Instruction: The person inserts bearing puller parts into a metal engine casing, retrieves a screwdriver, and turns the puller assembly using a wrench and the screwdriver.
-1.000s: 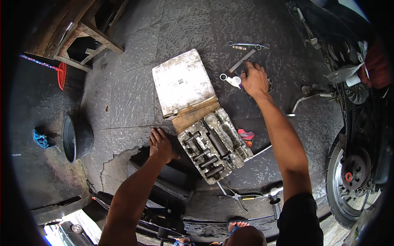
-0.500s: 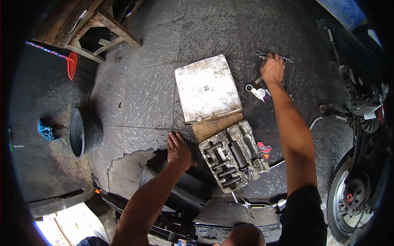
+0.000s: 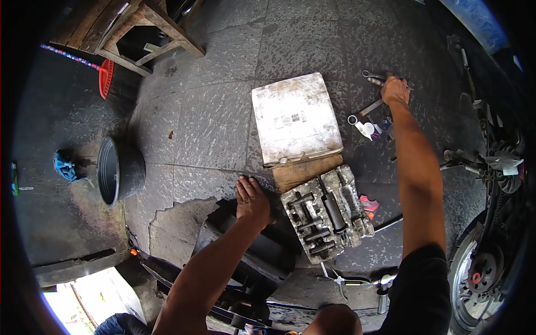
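Observation:
My left hand (image 3: 251, 201) rests on the floor, fingers stretched, left of a dirty foam case (image 3: 352, 218) holding dark cylindrical tools (image 3: 335, 209). Its cardboard lid (image 3: 293, 111) lies folded back, white and grimy. My right hand (image 3: 394, 89) is at the upper group of tools, fingers curled over a chrome wrench (image 3: 373, 75); a small cylindrical piece (image 3: 375, 80) is beside it. A longer ring wrench (image 3: 367, 110) lies below that hand, with a small white-and-purple item (image 3: 365, 128) beside it. A red packet (image 3: 368, 205) is right of the case.
A wooden bench (image 3: 184, 42), red broom (image 3: 105, 78), dark bucket (image 3: 120, 173) and blue cloth (image 3: 65, 166) are at the left. A motorcycle wheel (image 3: 477, 279) stands at the right. Pliers (image 3: 340, 285) lie below the case, beside a broken tile edge (image 3: 167, 212).
My right hand has moved from the lower tool group up and rightward to the upper wrench. My left hand stays down on the floor. The whole view has shifted.

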Tool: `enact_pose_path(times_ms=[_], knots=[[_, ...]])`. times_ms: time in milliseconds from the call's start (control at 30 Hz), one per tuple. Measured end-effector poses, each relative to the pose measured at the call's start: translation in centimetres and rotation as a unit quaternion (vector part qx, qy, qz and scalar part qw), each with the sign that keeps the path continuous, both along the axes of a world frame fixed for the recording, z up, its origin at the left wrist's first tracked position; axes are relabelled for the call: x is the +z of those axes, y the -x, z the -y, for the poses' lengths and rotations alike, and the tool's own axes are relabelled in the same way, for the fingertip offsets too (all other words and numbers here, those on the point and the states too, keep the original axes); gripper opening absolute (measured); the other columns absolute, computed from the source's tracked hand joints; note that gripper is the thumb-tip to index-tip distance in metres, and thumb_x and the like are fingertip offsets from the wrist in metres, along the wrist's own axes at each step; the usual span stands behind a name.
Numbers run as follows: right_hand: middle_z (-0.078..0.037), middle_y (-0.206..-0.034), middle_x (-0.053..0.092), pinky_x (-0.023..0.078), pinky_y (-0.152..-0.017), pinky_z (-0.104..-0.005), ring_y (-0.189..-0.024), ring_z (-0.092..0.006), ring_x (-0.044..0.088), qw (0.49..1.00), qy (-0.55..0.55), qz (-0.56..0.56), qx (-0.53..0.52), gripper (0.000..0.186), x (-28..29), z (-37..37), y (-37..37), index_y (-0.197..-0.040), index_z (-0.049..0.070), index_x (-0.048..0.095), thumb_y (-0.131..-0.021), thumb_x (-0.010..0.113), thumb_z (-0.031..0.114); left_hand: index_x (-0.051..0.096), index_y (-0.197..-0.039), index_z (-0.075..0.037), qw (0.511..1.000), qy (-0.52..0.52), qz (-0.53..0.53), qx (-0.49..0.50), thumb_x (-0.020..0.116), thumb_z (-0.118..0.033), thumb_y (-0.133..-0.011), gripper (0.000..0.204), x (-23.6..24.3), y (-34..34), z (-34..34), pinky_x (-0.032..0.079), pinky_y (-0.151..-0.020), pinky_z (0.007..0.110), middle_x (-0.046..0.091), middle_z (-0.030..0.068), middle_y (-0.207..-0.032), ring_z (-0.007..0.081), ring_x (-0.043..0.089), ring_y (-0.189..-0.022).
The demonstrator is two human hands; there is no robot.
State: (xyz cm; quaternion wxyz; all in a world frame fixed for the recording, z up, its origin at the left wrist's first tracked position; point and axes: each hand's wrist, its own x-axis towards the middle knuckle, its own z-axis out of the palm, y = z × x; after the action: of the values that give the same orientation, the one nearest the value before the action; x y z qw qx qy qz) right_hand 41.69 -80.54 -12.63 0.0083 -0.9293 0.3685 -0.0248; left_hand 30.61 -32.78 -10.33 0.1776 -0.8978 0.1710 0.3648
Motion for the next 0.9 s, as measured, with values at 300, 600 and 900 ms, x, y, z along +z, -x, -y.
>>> enact_pose_path(times_ms=[300,600,900], knots=[[-0.012,-0.138,0.058,0.044,-0.107,-0.0498,-0.127,-0.0366,0.054,0.996,0.046,-0.037,0.066,0.035,0.4,-0.2,2.2,-0.129,0.014,0.063,-0.094,0.058,0.017,0.001,-0.152,0.018,1.000,-0.013,-0.001,0.004,0.089,-0.058,-0.066,0.145,-0.3,-0.3,-0.6,0.017,-0.124,0.055,0.000,0.0459,-0.157,0.0576,0.006,-0.149],[-0.024,-0.118,0.068,0.048,-0.099,-0.0518,-0.115,-0.0419,0.062,0.989,-0.059,0.085,0.108,0.035,4.6,-1.1,4.7,-0.126,0.010,0.063,-0.093,0.060,0.018,0.002,-0.153,0.018,1.000,-0.021,-0.002,-0.010,0.088,-0.059,-0.067,0.143,0.3,-0.2,-0.4,0.017,-0.123,0.054,0.003,0.0454,-0.157,0.0569,0.008,-0.149],[-0.022,-0.122,0.067,0.048,-0.101,-0.0478,-0.118,-0.0399,0.061,0.975,-0.149,-0.030,0.164,0.042,3.2,-3.6,8.4,-0.133,0.011,0.063,-0.092,0.061,0.008,-0.001,-0.151,0.019,0.998,-0.040,0.007,-0.037,0.086,-0.066,-0.063,0.150,-0.5,-0.5,-0.6,0.020,-0.123,0.054,0.004,0.0471,-0.156,0.0580,0.009,-0.149]])
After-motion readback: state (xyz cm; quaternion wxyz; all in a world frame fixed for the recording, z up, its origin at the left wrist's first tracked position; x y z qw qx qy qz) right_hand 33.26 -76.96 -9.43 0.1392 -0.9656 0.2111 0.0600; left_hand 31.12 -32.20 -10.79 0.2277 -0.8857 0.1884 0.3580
